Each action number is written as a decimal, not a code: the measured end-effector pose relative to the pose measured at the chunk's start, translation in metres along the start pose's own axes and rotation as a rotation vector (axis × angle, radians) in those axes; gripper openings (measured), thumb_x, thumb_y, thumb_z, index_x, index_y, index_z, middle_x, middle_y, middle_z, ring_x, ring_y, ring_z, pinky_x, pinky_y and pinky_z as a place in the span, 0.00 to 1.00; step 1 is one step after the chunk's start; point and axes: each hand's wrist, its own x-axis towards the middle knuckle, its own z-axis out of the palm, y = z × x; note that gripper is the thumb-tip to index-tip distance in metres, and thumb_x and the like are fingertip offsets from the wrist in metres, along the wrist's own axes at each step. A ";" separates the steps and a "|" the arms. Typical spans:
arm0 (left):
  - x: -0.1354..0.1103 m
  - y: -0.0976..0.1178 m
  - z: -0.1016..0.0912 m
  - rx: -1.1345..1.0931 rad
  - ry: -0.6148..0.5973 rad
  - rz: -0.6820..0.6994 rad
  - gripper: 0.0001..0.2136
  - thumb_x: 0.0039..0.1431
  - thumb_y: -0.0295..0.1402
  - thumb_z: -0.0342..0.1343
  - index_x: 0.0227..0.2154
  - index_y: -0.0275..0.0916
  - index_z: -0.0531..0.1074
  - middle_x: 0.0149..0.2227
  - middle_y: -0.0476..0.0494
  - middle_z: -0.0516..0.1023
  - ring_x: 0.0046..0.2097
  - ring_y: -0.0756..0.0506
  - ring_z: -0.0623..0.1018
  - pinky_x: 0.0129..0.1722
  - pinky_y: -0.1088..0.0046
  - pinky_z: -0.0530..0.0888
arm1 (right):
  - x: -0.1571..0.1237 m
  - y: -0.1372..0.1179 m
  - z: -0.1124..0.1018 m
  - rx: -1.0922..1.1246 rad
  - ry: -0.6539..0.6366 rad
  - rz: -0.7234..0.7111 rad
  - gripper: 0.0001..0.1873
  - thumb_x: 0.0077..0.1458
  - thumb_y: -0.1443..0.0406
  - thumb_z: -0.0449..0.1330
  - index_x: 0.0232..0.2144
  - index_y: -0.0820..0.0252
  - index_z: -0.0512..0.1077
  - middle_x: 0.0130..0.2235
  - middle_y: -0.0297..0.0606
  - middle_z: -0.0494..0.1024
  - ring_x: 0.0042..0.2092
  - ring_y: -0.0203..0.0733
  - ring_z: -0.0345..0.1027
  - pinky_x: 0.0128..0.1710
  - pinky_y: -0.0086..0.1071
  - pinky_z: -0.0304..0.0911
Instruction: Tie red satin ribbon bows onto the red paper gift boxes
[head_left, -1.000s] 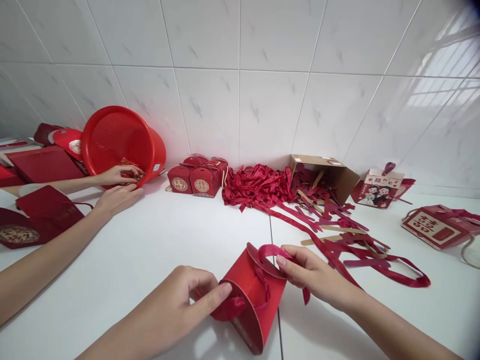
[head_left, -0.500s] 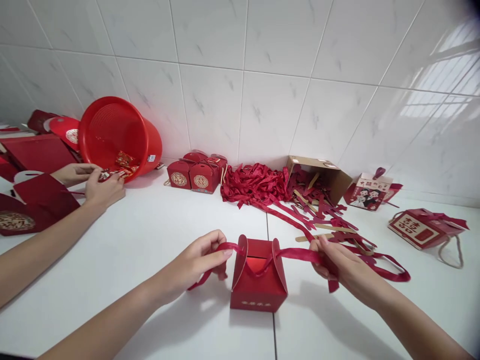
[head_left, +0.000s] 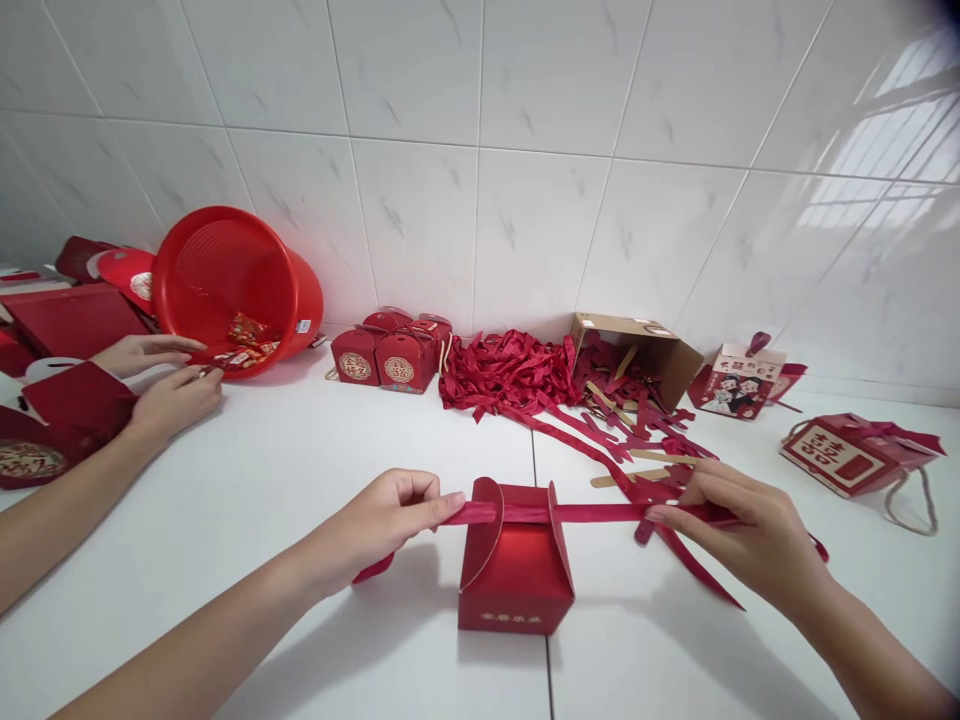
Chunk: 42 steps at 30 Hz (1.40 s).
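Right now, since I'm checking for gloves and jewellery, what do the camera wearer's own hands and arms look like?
The left hand and right hand are ungloved, with no ring, bracelet or watch visible. The left forearm and right forearm are bare as far as the picture shows; no sleeve is in view.

Two own hands (head_left: 397, 505), two co-worker's hands (head_left: 178, 400), one bucket (head_left: 306, 290), one carton (head_left: 630, 325).

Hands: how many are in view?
4: the wearer's left hand and right hand, holding the ribbon either side of the red box; a co-worker's near hand and far hand at the red bucket.
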 end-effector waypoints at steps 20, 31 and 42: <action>0.018 -0.005 0.028 -0.103 -0.115 0.102 0.24 0.55 0.51 0.53 0.19 0.39 0.52 0.19 0.57 0.51 0.22 0.54 0.49 0.22 0.75 0.47 | -0.009 0.034 0.017 0.376 -0.601 0.614 0.23 0.49 0.50 0.62 0.17 0.59 0.59 0.18 0.26 0.52 0.21 0.29 0.44 0.18 0.25 0.43; 0.021 -0.011 0.037 -0.139 -0.087 0.128 0.25 0.55 0.50 0.53 0.17 0.39 0.49 0.19 0.56 0.50 0.23 0.53 0.50 0.23 0.74 0.48 | -0.013 0.007 0.062 0.320 -0.665 0.557 0.25 0.50 0.54 0.60 0.16 0.60 0.53 0.19 0.26 0.50 0.24 0.30 0.43 0.22 0.27 0.40; 0.025 -0.017 0.028 -0.020 0.000 0.090 0.26 0.52 0.52 0.54 0.17 0.40 0.48 0.17 0.57 0.46 0.20 0.54 0.47 0.20 0.74 0.44 | -0.013 0.031 0.025 0.402 -0.605 0.597 0.28 0.50 0.48 0.60 0.18 0.59 0.50 0.20 0.26 0.51 0.24 0.30 0.42 0.23 0.27 0.40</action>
